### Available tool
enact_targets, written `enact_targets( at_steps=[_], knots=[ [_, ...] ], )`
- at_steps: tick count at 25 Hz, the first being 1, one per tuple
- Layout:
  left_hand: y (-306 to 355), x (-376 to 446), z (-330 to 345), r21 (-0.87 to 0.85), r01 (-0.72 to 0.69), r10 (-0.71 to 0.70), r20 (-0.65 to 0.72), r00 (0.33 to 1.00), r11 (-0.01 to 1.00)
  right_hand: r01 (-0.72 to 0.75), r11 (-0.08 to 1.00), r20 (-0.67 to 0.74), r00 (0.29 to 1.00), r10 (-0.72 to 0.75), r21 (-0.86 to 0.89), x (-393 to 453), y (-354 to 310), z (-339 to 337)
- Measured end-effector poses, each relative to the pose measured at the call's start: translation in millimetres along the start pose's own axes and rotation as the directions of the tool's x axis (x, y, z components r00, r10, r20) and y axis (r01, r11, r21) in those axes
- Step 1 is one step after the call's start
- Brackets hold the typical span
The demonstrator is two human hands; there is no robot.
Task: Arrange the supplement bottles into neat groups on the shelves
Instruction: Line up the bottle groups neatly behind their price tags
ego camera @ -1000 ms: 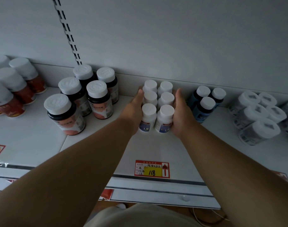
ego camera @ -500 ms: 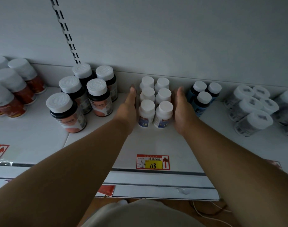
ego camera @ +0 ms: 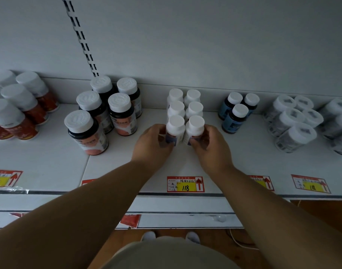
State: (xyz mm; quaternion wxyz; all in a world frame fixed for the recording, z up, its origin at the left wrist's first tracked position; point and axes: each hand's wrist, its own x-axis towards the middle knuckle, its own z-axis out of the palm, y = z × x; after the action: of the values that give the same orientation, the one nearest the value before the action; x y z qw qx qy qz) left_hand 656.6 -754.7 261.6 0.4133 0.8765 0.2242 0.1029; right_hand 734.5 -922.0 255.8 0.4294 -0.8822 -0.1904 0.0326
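Head view, shelf stock as I read it.

Item 1: my left hand [ego camera: 153,144], fingers curled round the front-left small white bottle [ego camera: 175,129], gripping its lower body.

Item 2: my right hand [ego camera: 211,145], fingers curled round the front-right small white bottle [ego camera: 194,129]. The hands sit side by side, apart, each on its own bottle; the two bottles touch.

Item 3: four more small white bottles [ego camera: 177,109], two rows of two directly beyond my hands, touching the held pair. Six in all, a two-wide block running to the back wall of the shelf [ego camera: 185,164].

Item 4: five dark bottles with white ribbed caps and pink labels [ego camera: 119,113], beyond and outboard of my left hand, near it.

Item 5: red-labelled white bottles [ego camera: 20,113], well out past the left hand, partly cut by the frame edge.

Item 6: three blue bottles with white caps [ego camera: 236,117], just outboard of my right hand.

Item 7: wrapped grey-white bottles [ego camera: 294,131], farther out on the right; labels too blurred to read.

Item 8: red-and-yellow price tag reading 118 [ego camera: 185,184], on the shelf lip between my forearms, nearer me than the hands.
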Motion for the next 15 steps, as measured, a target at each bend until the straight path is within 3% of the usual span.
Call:
enact_targets(
  at_steps=[9, 15],
  knots=[
    [0.3, 4.3, 4.6, 0.013, 0.023, -0.022, -0.039, 0.999, 1.0, 0.033, 0.998, -0.003, 0.999, -0.034, -0.047, 0.8, 3.2, 2.2],
    [5.0, 0.0, 2.5, 0.009, 0.046, -0.045, -0.026, 0.999, 0.999, -0.052, 0.999, -0.017, 0.999, 0.051, -0.018, -2.6, 4.5, 0.0]
  ],
)
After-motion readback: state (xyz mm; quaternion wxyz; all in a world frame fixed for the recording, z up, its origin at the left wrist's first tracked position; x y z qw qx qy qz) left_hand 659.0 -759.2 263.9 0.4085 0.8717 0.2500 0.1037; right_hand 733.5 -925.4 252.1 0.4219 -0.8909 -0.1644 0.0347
